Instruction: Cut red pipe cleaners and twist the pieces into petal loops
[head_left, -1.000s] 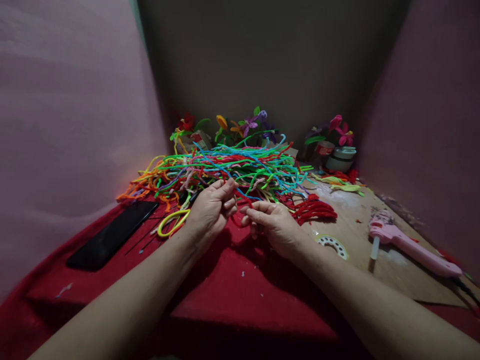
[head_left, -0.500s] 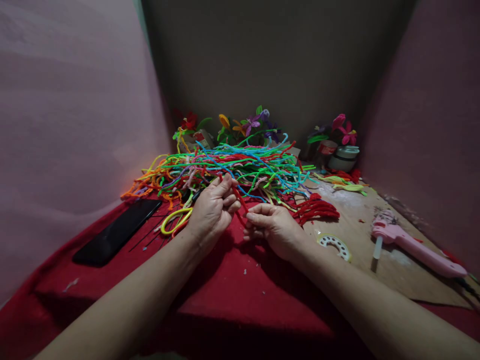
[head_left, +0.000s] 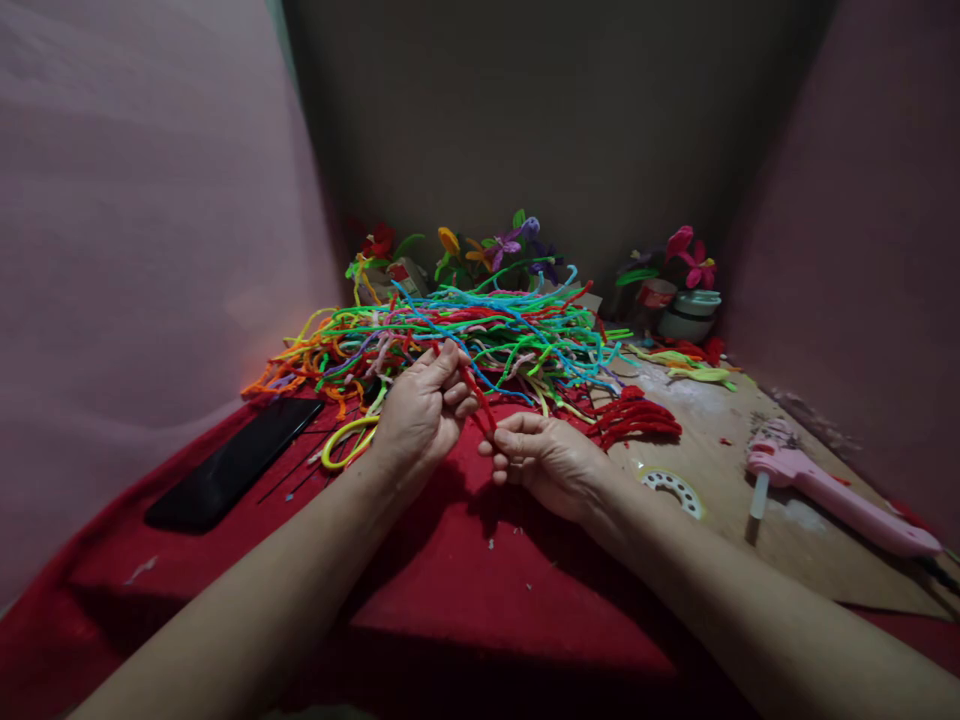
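Note:
A red pipe cleaner runs between my two hands above the red cloth. My left hand pinches it between thumb and fingers, a short red end showing past the thumb. Lower and to the right, my right hand grips the other end with thumb and forefinger. Right behind the hands lies a heap of many-coloured pipe cleaners. Bent red pipe cleaners lie in a bunch to the right of my right hand. Scissors with a yellow handle sit beside my left wrist, partly hidden.
A black phone lies at left on the red cloth. On the right, a board carries a pink glue gun and a white tape roll. Pipe-cleaner flowers and a small jar stand behind.
Both hands keep hold of the red pipe cleaner. My left hand has shifted slightly up and left; my right hand's lower fingers have moved a little.

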